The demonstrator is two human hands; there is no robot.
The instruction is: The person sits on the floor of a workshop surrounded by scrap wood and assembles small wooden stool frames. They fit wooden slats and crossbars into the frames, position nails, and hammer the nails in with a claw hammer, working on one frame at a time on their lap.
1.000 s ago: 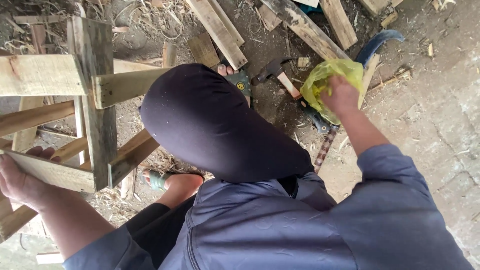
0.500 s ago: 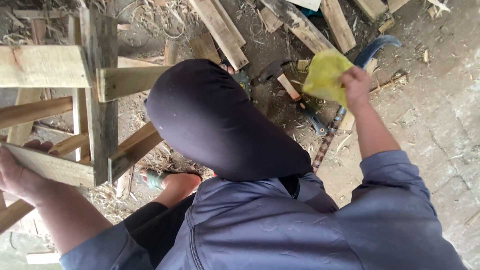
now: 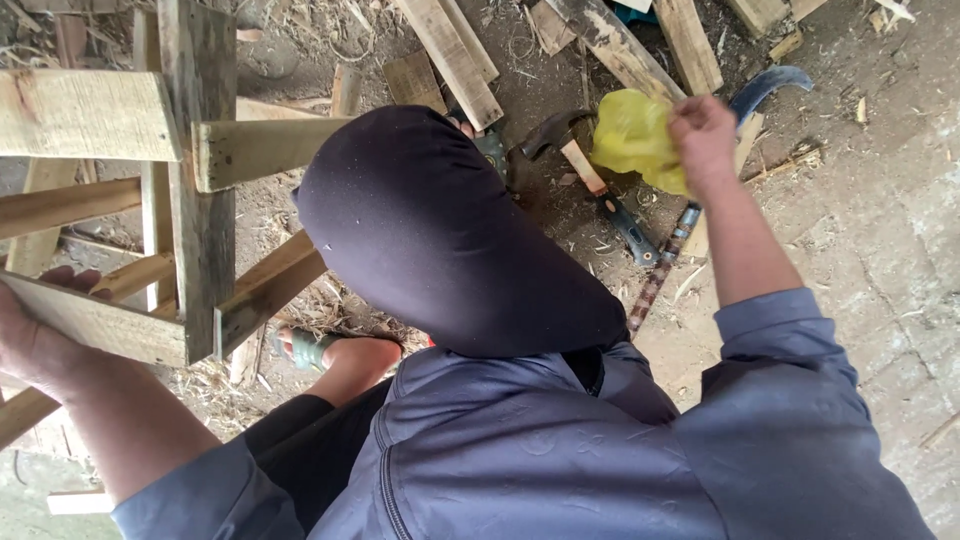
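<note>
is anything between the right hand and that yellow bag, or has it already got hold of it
Nothing stands between them: the right hand already grips the yellow plastic bag, lifted above the hammer on the ground.

The left hand point(image 3: 35, 335) is cut by the frame edge; the hammer point(image 3: 570, 150) head hides partly behind the bag point(image 3: 632, 135).

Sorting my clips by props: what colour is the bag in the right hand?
Yellow: the plastic bag in the right hand, seen from the head view.
</note>
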